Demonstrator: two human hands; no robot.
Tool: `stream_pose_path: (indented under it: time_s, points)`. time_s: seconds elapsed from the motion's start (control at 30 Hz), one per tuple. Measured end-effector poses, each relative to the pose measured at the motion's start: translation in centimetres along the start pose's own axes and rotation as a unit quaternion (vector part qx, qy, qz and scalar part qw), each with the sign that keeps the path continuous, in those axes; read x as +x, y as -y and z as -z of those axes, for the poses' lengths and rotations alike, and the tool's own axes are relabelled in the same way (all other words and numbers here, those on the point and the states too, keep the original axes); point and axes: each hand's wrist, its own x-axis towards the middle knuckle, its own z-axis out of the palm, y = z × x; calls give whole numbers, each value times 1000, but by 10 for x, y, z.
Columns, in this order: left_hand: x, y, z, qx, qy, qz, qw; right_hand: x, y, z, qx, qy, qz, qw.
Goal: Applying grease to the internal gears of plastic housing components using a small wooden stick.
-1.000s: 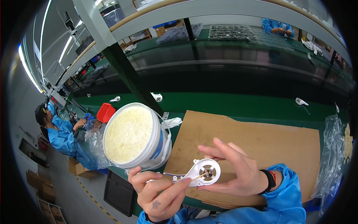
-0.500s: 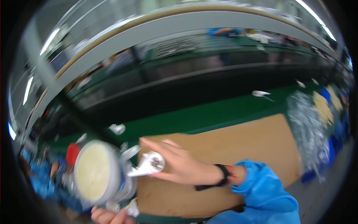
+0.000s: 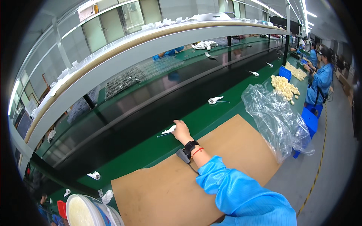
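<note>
My right hand (image 3: 182, 132) reaches out over the green conveyor belt (image 3: 196, 116), its fingers closed round a white plastic part (image 3: 169, 130). The part tapers to a narrow end, and a thin blue-grey wire lies beside it. Part of it is hidden by my fingers. Similar to it, a white part with a round end and a wire (image 3: 215, 100) rests farther right on the belt. Another white part (image 3: 94, 175) lies at the left, near the tub. Beneath my forearm is a brown cardboard sheet (image 3: 151, 192). My left hand is out of the picture.
A white tub with pale contents (image 3: 81, 211) stands at the lower left beside a red container (image 3: 62, 209). On the right lie a clear plastic bag (image 3: 269, 120), cream-coloured pieces (image 3: 284, 87) and a blue bin (image 3: 285, 73). A co-worker (image 3: 321, 77) sits beyond. A shelf (image 3: 151, 41) spans above the belt.
My right hand has moved from beside the tub, away from me onto the belt. It held a white part earlier; whether this is the same one I cannot tell. My left hand has left view.
</note>
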Motion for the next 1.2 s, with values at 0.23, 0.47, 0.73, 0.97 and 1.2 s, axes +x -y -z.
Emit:
stream_pose_path:
  time_s: [0.23, 0.47, 0.73, 0.97, 1.2]
  points:
    - [-11, -7, -36, -65, 107, 83, 989, -8, 9, -6, -77, -145, 88, 982]
    - [-25, -9, -89, -188, 191, 298, 916, -50, 55, -27, 263, 199, 99, 939]
    - [-58, 47, -112, -469, 186, 535, 678, -58, 67, -33, 249, 345, 17, 905]
    - [-77, 68, -128, -457, 223, 518, 688, -52, 68, -16, 147, 324, -23, 934]
    - [-69, 56, -114, -497, 197, 494, 686, -100, 117, -80, 163, 326, 118, 924]
